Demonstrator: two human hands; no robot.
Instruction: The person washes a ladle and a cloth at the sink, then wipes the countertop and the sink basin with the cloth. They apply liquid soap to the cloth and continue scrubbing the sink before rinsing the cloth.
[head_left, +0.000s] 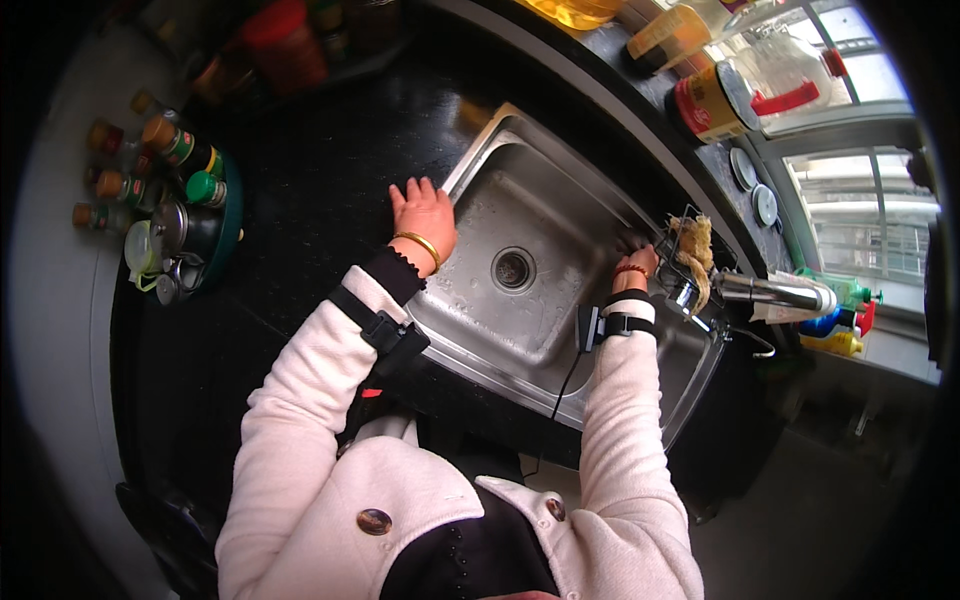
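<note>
A wet stainless steel sink (480, 330) with a round drain strainer (514, 269) lies before me. My left hand (426, 225), a gold bangle at its wrist, rests palm down at the sink's left rim and the black countertop (322, 202). Its fingers are spread and hold nothing. On the far right side of the basin, my right hand (636, 266) reaches to the wall near the divider. Its fingertips are blurred and partly hidden, so any grip is unclear. Just beyond it, a tan scrubber (691, 247) hangs in a wire holder beside the chrome faucet (776, 291).
At the left, a teal-edged tray (234, 217) bears several spice bottles and a metal-lidded jar (171, 227). A canister (712, 105) and a clear plastic jug (787, 71) line the windowsill. Cleaning bottles (836, 322) stand behind the faucet. A cable (564, 390) trails from my right wrist strap.
</note>
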